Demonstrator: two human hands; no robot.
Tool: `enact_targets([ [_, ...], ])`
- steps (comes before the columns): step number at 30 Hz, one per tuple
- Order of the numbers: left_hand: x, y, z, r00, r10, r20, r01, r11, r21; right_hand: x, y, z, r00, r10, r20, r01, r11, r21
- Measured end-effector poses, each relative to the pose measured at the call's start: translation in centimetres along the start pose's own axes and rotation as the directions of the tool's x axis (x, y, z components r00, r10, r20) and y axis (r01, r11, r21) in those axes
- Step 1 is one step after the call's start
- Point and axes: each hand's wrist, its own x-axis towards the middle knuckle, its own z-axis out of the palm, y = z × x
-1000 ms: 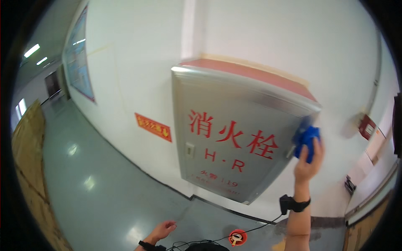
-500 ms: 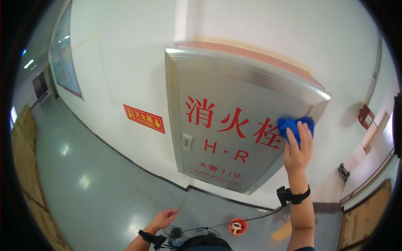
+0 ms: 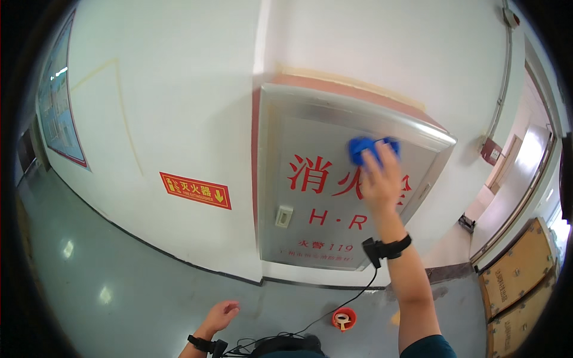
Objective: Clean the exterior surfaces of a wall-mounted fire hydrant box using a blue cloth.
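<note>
My right hand (image 3: 382, 179) holds a blue cloth (image 3: 361, 149) against the upper part of a metal fire hydrant cabinet door (image 3: 298, 134). The fingers are bent over the cloth and slightly blurred. Behind the hand and wrist, part of the red lettering (image 3: 309, 174) on the door is hidden. Low at the front, my left hand (image 3: 222, 315) hangs above the floor, its fingers loosely bent and nothing in them. Both wrists wear black straps, and a thin cable runs down from the right one. A small pale latch (image 3: 283, 216) is set at the door's left side.
On the floor below the cabinet stands an orange bucket (image 3: 352, 312) with a roll of tape (image 3: 342, 319) in it. A red sign (image 3: 195, 191) is fixed to the wall on the left. Brown boxes (image 3: 516, 268) are at the right, near a doorway. A framed board (image 3: 62, 101) hangs far left.
My right hand has slid the blue cloth leftward and upward across the cabinet door, away from its right edge. My left hand has shifted slightly. The view has turned to the right.
</note>
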Motion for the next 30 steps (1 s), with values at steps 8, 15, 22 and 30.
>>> enact_targets([
  [8,-2.0,-1.1,-4.4,0.997,-0.023,-0.071,0.024,1.000,0.020,5.5,-7.7,5.6,0.973,-0.224,0.052,0.220,0.973,0.067],
  [15,-1.8,-0.5,-5.4,0.993,0.018,-0.116,-0.019,1.000,-0.011,2.6,-10.1,8.8,0.935,-0.321,0.150,0.286,0.934,0.215],
  [22,-3.6,3.9,-5.3,0.983,-0.182,-0.039,0.185,0.944,0.272,0.0,-12.1,7.7,0.871,-0.428,0.242,0.359,0.889,0.283],
  [30,2.8,-5.3,-4.7,0.988,0.154,-0.004,-0.154,0.988,-0.031,-3.9,-13.2,9.2,0.883,-0.384,0.270,0.280,0.893,0.354],
])
